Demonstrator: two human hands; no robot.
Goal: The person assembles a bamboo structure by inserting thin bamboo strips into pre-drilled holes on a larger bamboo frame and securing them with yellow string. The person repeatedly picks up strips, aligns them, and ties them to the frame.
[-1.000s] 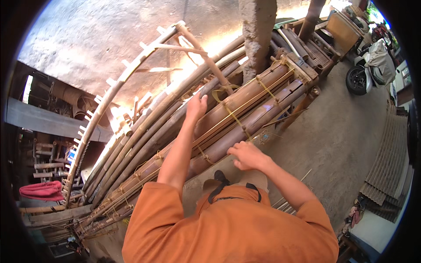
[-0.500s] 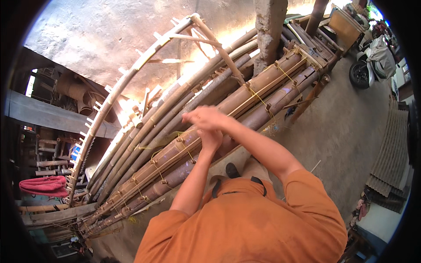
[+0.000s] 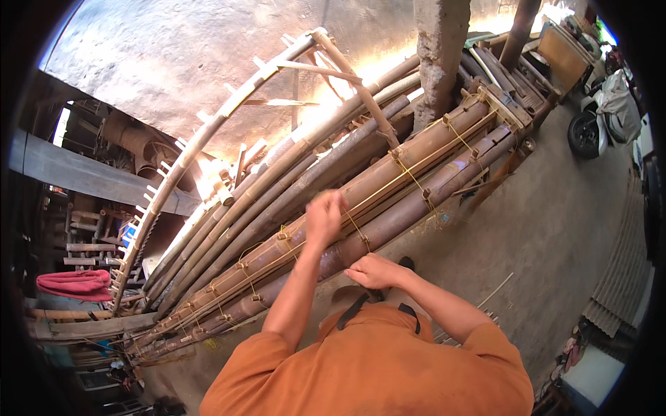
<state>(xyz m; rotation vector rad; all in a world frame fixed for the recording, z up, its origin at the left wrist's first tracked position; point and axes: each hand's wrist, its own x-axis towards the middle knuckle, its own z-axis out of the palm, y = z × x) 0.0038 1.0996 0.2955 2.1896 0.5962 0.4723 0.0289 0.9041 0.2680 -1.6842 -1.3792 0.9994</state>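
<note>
Two thick brown bamboo poles lie side by side across the middle, an upper pole [image 3: 392, 166] and a lower pole [image 3: 402, 215]. Wooden pegs stud them, and thin yellow cord [image 3: 418, 182] loops round the pegs and spans between the poles. Above the upper pole my left hand [image 3: 325, 216] is raised with its fingers curled in, slightly blurred; whatever it grips is hidden. Nearer my body, beside the lower pole, my right hand [image 3: 377, 271] is closed, thumb side toward the pole. Its contents, if any, cannot be made out.
Behind lie more long bamboo poles [image 3: 277, 180], and a curved bamboo ladder-like piece [image 3: 208, 132] with short pegs leans over them. A concrete post [image 3: 438, 62] rises at the back. Far right stands a covered motorbike [image 3: 614, 107]; a red cloth [image 3: 73, 285] hangs at left.
My hands were together over the upper pole; now they are apart. The right one has come down toward my body, while the left stays above the pole. The view has shifted slightly.
</note>
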